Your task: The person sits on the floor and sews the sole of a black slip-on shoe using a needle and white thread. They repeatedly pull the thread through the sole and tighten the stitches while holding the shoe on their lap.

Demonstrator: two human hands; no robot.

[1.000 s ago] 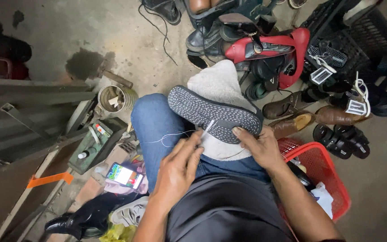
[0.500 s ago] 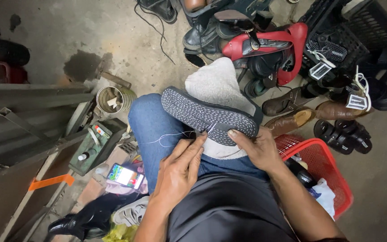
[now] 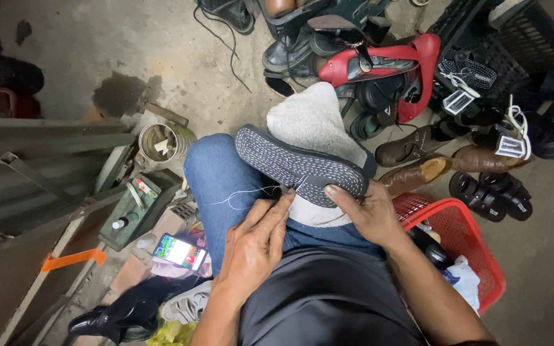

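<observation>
A dark shoe (image 3: pixel 299 163) with a dotted grey sole lies sole-up across my knee, on a grey cloth (image 3: pixel 312 122) over blue jeans. My right hand (image 3: pixel 363 211) grips the shoe's near edge, thumb on the sole. My left hand (image 3: pixel 258 240) pinches a thin needle (image 3: pixel 298 184) at the sole's rim. A white thread (image 3: pixel 238 198) loops from there across my thigh.
A red plastic basket (image 3: pixel 463 237) stands at my right. Several shoes and sandals, a red one (image 3: pixel 386 64) among them, lie ahead and right. On the left are a tin can (image 3: pixel 161 142), a green tool box (image 3: pixel 137 206), a lit phone (image 3: pixel 179 251) and a black shoe (image 3: pixel 120 314).
The needle stood up from the sole a second ago; my left hand has brought it down to the sole's edge. The shoe has shifted a little on my knee.
</observation>
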